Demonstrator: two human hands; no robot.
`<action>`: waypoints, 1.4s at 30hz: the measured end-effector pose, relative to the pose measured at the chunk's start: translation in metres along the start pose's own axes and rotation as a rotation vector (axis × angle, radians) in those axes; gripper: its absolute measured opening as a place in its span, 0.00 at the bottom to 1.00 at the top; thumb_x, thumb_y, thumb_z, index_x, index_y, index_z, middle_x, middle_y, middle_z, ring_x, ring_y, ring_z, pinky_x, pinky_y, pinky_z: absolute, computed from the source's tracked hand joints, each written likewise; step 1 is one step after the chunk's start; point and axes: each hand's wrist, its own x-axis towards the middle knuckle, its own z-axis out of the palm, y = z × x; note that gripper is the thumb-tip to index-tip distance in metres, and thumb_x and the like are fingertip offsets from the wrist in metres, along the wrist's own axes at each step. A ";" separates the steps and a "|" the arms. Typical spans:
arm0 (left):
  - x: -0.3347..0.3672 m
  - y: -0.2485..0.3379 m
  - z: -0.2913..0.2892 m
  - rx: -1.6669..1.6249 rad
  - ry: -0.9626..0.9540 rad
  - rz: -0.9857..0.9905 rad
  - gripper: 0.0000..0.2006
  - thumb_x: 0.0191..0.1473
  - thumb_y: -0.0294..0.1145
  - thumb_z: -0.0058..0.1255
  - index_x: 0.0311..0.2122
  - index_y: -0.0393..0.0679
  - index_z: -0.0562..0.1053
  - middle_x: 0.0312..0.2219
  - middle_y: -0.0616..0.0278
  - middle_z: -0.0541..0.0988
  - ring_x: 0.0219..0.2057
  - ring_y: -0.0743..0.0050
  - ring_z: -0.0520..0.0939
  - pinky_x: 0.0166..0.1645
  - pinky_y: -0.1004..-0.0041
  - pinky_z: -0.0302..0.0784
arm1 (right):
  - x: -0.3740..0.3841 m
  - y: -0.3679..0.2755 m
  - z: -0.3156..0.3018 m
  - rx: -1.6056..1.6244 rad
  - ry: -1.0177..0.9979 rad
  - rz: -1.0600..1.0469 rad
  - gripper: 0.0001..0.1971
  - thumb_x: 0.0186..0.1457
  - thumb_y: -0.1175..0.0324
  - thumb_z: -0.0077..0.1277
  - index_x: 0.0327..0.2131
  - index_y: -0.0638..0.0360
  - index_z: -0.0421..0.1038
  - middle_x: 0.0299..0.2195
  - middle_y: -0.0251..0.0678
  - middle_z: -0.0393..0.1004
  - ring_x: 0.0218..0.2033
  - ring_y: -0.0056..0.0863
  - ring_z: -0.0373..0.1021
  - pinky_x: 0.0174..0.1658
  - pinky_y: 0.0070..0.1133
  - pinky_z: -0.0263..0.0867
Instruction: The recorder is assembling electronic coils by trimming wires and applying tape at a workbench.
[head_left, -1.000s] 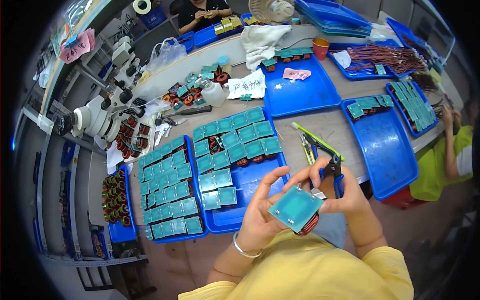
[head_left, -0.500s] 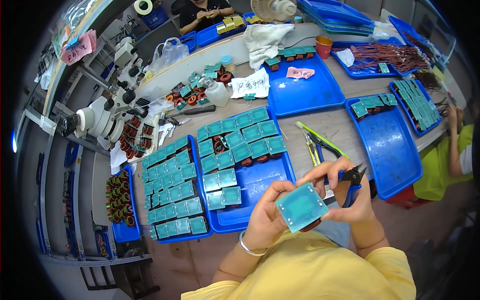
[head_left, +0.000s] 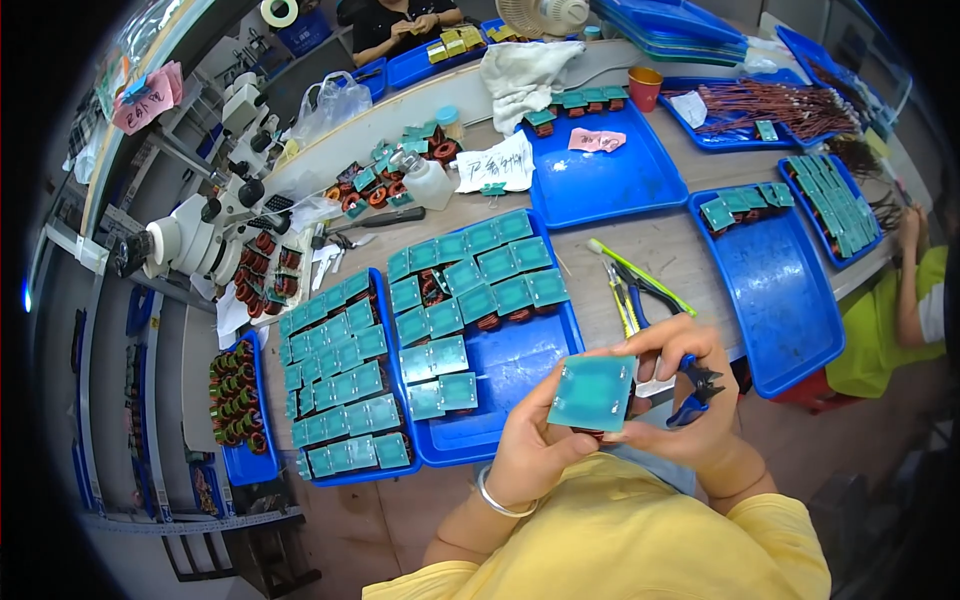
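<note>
Between my two hands, in front of my chest, is a square green circuit board (head_left: 590, 393) with a reddish copper coil partly showing under it. My left hand (head_left: 535, 435) grips the board's left edge, thumb at the lower side. My right hand (head_left: 700, 400) steadies the right edge with its thumb and fingertips, and blue-handled side cutters (head_left: 694, 388) are tucked in the same hand, their dark jaws pointing right. Just left of my hands stands a blue tray (head_left: 510, 370), partly filled with the same kind of boards.
Another blue tray (head_left: 372, 478) full of boards lies to the left. Tweezers and black-handled pliers (head_left: 655, 290) rest beyond my hands beside a green-yellow stick (head_left: 650, 275). Blue trays stand at right (head_left: 790, 320) and far (head_left: 610, 190). A microscope (head_left: 190, 235) is at left; co-workers sit far and right.
The board has turned to sit squarer and shifted slightly left and up. My right hand has rotated, and the side cutters' jaws have swung downward.
</note>
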 end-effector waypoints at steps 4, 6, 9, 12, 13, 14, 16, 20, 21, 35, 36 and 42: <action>-0.004 -0.003 -0.002 -0.166 0.040 0.027 0.36 0.45 0.36 0.58 0.55 0.35 0.52 0.50 0.53 0.64 0.50 0.60 0.69 0.49 0.66 0.71 | 0.001 0.004 -0.002 0.020 0.009 0.016 0.24 0.34 0.75 0.64 0.33 0.58 0.58 0.37 0.43 0.69 0.38 0.26 0.66 0.43 0.21 0.60; -0.003 -0.001 -0.002 -0.231 0.013 0.009 0.35 0.46 0.38 0.56 0.55 0.35 0.53 0.51 0.52 0.63 0.49 0.58 0.70 0.48 0.65 0.71 | 0.003 0.006 -0.003 0.122 0.072 0.098 0.23 0.35 0.74 0.64 0.32 0.58 0.58 0.36 0.41 0.70 0.36 0.21 0.64 0.42 0.20 0.60; -0.001 0.004 0.003 -0.198 0.020 -0.032 0.34 0.49 0.42 0.53 0.55 0.35 0.53 0.50 0.49 0.64 0.47 0.55 0.72 0.46 0.66 0.73 | 0.004 0.006 -0.009 0.112 0.031 0.216 0.22 0.35 0.73 0.63 0.31 0.58 0.59 0.37 0.40 0.70 0.32 0.17 0.61 0.39 0.18 0.59; -0.003 0.001 -0.003 -0.246 -0.025 -0.052 0.33 0.50 0.43 0.51 0.55 0.35 0.53 0.48 0.47 0.66 0.45 0.51 0.73 0.45 0.65 0.73 | 0.006 0.008 -0.009 0.128 -0.007 0.218 0.22 0.35 0.72 0.63 0.32 0.58 0.59 0.38 0.39 0.70 0.28 0.16 0.58 0.37 0.17 0.59; -0.003 0.001 -0.004 -0.288 -0.037 -0.063 0.33 0.50 0.42 0.51 0.56 0.35 0.53 0.47 0.47 0.66 0.44 0.52 0.74 0.45 0.65 0.73 | 0.006 0.008 -0.009 0.117 -0.037 0.228 0.22 0.35 0.71 0.64 0.31 0.58 0.59 0.38 0.39 0.70 0.28 0.16 0.58 0.36 0.17 0.59; -0.002 0.001 -0.004 -0.330 -0.048 -0.073 0.34 0.50 0.42 0.51 0.56 0.35 0.52 0.47 0.46 0.67 0.44 0.52 0.74 0.45 0.64 0.72 | 0.005 0.009 -0.009 0.118 -0.038 0.228 0.22 0.35 0.71 0.64 0.31 0.58 0.59 0.38 0.39 0.70 0.28 0.16 0.58 0.36 0.17 0.59; -0.002 -0.004 -0.010 -0.290 -0.099 -0.042 0.35 0.49 0.40 0.52 0.57 0.35 0.51 0.47 0.46 0.66 0.44 0.53 0.73 0.46 0.65 0.72 | 0.004 0.011 -0.009 -0.027 -0.027 0.140 0.23 0.34 0.69 0.65 0.32 0.58 0.59 0.35 0.38 0.71 0.28 0.17 0.60 0.35 0.17 0.59; 0.004 -0.005 0.004 -0.181 -0.016 0.132 0.41 0.45 0.36 0.58 0.59 0.37 0.47 0.50 0.49 0.63 0.46 0.60 0.71 0.46 0.69 0.70 | -0.001 0.013 0.001 -0.142 0.073 0.020 0.24 0.34 0.66 0.66 0.31 0.58 0.60 0.33 0.37 0.71 0.28 0.20 0.63 0.34 0.17 0.59; 0.005 -0.007 0.006 -0.178 -0.010 0.136 0.41 0.45 0.36 0.58 0.59 0.37 0.47 0.50 0.49 0.63 0.46 0.60 0.71 0.46 0.69 0.70 | -0.001 0.012 0.003 -0.300 0.080 -0.063 0.24 0.33 0.66 0.66 0.31 0.58 0.60 0.32 0.37 0.71 0.28 0.23 0.64 0.34 0.18 0.60; 0.002 -0.001 0.002 -0.219 -0.013 -0.053 0.43 0.43 0.50 0.57 0.58 0.41 0.49 0.35 0.62 0.67 0.27 0.84 0.66 0.22 0.86 0.57 | -0.001 0.006 0.010 -0.033 0.015 0.006 0.19 0.36 0.78 0.61 0.30 0.62 0.61 0.32 0.42 0.70 0.37 0.34 0.70 0.38 0.23 0.65; 0.002 0.000 0.002 -0.218 -0.012 -0.052 0.43 0.43 0.50 0.57 0.58 0.41 0.49 0.35 0.62 0.67 0.27 0.84 0.66 0.22 0.86 0.57 | -0.001 0.006 0.010 -0.027 0.013 0.014 0.18 0.36 0.79 0.61 0.30 0.62 0.60 0.32 0.43 0.70 0.36 0.34 0.70 0.38 0.23 0.65; 0.001 0.001 -0.001 -0.223 -0.043 -0.061 0.44 0.43 0.52 0.56 0.57 0.37 0.49 0.35 0.61 0.68 0.20 0.83 0.65 0.20 0.85 0.56 | -0.003 0.005 0.011 -0.023 0.014 0.034 0.18 0.37 0.80 0.59 0.30 0.61 0.60 0.32 0.43 0.69 0.35 0.32 0.70 0.38 0.23 0.65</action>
